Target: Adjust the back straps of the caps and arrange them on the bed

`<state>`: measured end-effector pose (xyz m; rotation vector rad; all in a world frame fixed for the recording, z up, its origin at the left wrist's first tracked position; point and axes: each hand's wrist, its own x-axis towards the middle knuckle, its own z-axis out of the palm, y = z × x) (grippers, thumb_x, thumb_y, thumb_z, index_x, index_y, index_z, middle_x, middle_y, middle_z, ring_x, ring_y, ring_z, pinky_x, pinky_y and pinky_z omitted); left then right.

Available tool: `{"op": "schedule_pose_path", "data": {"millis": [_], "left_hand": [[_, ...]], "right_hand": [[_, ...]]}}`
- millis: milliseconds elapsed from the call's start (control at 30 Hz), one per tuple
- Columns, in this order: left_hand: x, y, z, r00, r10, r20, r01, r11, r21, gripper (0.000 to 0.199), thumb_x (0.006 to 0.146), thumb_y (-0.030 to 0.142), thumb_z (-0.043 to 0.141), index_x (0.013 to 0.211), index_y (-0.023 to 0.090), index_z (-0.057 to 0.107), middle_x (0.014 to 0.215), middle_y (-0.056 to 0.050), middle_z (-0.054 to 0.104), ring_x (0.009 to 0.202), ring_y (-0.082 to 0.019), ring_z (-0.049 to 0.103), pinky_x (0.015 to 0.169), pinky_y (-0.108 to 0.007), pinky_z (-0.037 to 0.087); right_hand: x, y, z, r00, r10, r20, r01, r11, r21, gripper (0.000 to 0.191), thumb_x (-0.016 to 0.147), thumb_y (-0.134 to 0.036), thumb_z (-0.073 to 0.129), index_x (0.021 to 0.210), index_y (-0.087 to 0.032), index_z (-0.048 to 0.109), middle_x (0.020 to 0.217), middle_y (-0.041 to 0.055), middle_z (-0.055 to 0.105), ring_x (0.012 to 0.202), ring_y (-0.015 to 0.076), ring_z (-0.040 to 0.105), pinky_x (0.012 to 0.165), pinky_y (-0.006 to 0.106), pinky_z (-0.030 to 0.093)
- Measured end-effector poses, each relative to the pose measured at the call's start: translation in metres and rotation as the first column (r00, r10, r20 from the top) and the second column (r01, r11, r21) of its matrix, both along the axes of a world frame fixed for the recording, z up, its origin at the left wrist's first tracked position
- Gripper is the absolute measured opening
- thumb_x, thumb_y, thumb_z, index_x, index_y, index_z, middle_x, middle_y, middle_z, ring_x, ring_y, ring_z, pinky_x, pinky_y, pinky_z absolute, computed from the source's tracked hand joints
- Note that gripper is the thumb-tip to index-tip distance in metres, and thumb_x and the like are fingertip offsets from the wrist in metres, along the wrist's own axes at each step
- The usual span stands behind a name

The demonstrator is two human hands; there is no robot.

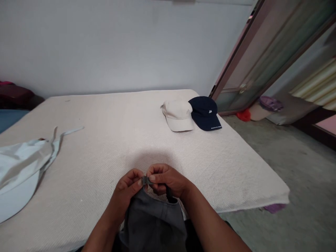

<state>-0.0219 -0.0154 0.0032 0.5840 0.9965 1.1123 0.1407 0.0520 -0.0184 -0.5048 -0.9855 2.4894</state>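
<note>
A dark grey cap point(157, 220) is held at the near edge of the bed-like surface, its strap and buckle at the top. My left hand point(126, 190) pinches the buckle point(144, 180) from the left side. From the right, my right hand point(168, 178) grips the strap end between thumb and fingers, almost touching the left fingertips. Farther back lie a beige cap point(178, 113) and a navy cap point(206, 113) side by side, brims facing the front. A pale hat point(21, 171) with loose ties rests at the far left, cut off by the frame.
The caps lie on a white textured cover point(105, 136) against a wall. Sliding doors point(244, 70) stand at the right. On the floor beyond are a red item point(244, 114) and a purple patterned one point(270, 103).
</note>
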Motion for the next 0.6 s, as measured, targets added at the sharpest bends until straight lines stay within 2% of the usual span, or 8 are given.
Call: {"op": "schedule_pose_path", "data": {"millis": [167,367,600], "left_hand": [[-0.0007,-0.0018,-0.0004,1.0,-0.023,0.009,0.023,1.0,-0.008,0.013,0.074,0.024,0.07,0.075,0.018,0.058,0.06,0.003,0.06,0.046,-0.006,0.048,0.044,-0.014,0.035],[0.0012,-0.0012,0.0011,0.996,-0.037,0.076,0.038,0.999,-0.016,0.014,0.075,0.024,0.069,0.074,0.018,0.057,0.06,0.002,0.061,0.049,-0.007,0.052,0.046,-0.015,0.037],[0.0016,0.0012,0.0064,0.998,-0.065,0.025,0.067,0.995,-0.068,0.017,0.073,0.026,0.071,0.071,0.017,0.057,0.06,0.002,0.061,0.045,-0.006,0.049,0.043,-0.015,0.034]], "right_hand": [[-0.0003,-0.0008,0.0006,1.0,-0.014,0.011,0.013,0.999,0.032,0.019,0.074,-0.028,0.069,0.079,-0.015,0.056,0.053,-0.0065,0.051,0.038,0.0025,0.034,0.039,0.018,0.021],[-0.0007,-0.0022,0.0004,1.0,-0.012,0.007,0.011,0.998,0.054,0.018,0.075,-0.028,0.068,0.081,-0.014,0.057,0.055,-0.0053,0.053,0.039,0.0031,0.035,0.039,0.018,0.022],[-0.0018,-0.0027,0.0002,0.998,-0.064,0.018,0.063,0.997,0.043,0.021,0.074,-0.03,0.069,0.081,-0.015,0.057,0.056,-0.0052,0.054,0.04,0.0028,0.037,0.04,0.017,0.024]]}}
